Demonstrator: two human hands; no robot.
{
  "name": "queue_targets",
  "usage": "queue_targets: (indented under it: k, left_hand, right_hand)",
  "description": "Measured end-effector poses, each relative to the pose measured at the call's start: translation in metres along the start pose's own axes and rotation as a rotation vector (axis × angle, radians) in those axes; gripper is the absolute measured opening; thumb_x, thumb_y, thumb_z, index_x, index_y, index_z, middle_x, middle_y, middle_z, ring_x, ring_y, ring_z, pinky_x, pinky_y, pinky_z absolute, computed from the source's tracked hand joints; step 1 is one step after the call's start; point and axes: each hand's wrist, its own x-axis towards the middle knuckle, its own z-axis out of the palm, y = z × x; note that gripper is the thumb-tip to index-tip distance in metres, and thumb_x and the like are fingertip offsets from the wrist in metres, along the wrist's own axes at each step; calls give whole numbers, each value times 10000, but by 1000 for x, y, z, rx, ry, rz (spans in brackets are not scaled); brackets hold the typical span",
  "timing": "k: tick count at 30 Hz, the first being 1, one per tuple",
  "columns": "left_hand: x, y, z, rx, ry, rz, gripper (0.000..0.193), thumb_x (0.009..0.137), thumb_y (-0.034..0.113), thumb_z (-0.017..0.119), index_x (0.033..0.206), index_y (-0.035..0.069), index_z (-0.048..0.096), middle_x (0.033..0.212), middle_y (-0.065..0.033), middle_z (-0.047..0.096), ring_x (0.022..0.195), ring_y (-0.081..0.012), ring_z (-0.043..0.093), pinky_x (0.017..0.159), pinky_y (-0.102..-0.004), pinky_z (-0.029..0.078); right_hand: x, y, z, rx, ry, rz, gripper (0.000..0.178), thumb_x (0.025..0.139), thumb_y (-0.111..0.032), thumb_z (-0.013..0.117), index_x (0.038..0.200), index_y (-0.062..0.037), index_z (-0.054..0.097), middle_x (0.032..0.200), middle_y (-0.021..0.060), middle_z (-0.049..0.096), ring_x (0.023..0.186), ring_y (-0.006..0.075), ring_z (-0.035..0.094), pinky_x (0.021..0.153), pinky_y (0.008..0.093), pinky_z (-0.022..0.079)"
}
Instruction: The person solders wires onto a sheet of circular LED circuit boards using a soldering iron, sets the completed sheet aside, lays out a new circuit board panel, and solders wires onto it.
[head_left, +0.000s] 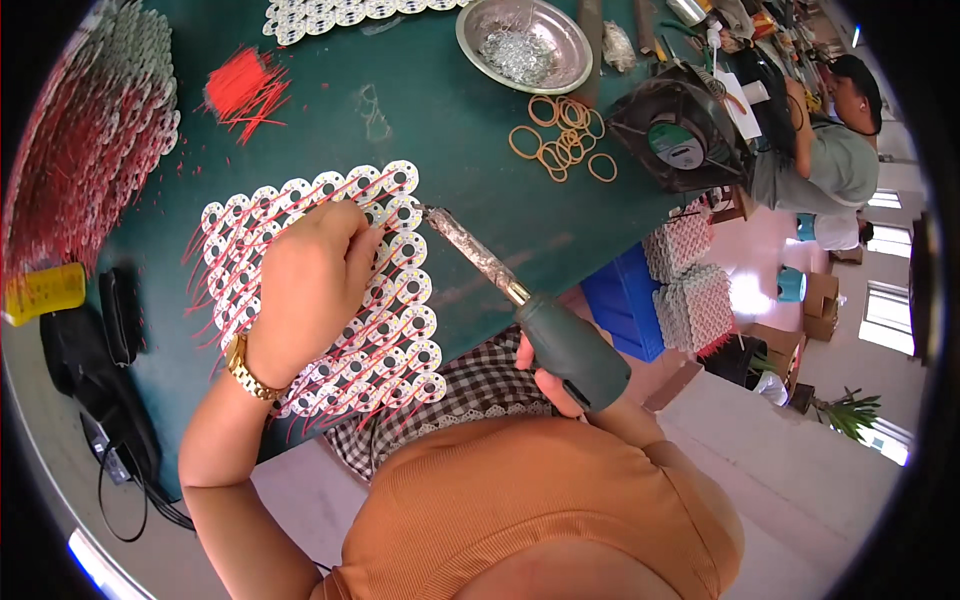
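Under the left hand (310, 270) lay a sheet of round white boards (375, 325), all joined in rows, flat on the green table (320, 120). Thin red wires ran slantwise across the sheet, and many poked out past its edge to the left of that hand. The left hand was bent down over the sheet, with its thumb and finger close together near the top right corner. I cannot tell if a wire was pinched between them. A gold watch (250, 372) sat on the wrist just below.

To the right, the right hand (550, 386) was wrapped around the dark green handle of a soldering tool (575, 345). The tool's long metal rod pointed up and left from that grip. Its dark tip was right by the edge of the sheet, near the left fingers, but I cannot tell if it touched.

Above the left hand was a pile of short red wires (245, 88). Farther left was a big heap of more boards (100, 130), with a yellow tub (50, 292) below it. Up past the right hand were tan rubber bands (568, 140), a metal bowl (573, 60) of shiny bits, and a black fan (680, 135).
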Motion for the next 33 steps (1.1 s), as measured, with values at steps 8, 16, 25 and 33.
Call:
queue_targets:
  k: [8,16,25,33]
  left_hand:
    - [1,-2,-2,-41,-16,-76,109,870,76,655,838,-2,586,720,-142,588,599,-279,579,560,-362,441]
    - [3,-6,-6,-38,-49,-25,96,863,73,655,835,7,591,700,-131,577,589,-260,562,554,-356,431]
    - [2,-7,-5,-86,-27,-67,89,878,65,644,834,9,592,685,-115,570,571,-215,549,537,-324,421]
    - [2,-7,-5,-90,-3,-52,103,862,69,656,819,14,580,708,-129,579,597,-274,564,545,-363,435]
  right_hand:
    - [2,10,-1,30,-61,76,243,838,-118,616,1026,35,634,785,80,638,672,165,620,617,279,518]
    - [-14,21,9,133,-28,145,248,827,-56,644,1059,29,631,813,74,661,699,145,644,631,268,538]
    - [-9,15,11,308,-5,631,319,666,-128,746,970,-72,670,869,65,674,676,249,660,557,311,517]
    - [12,-2,-1,-78,-107,155,179,887,-239,628,822,-72,627,731,38,634,637,168,614,563,291,467]
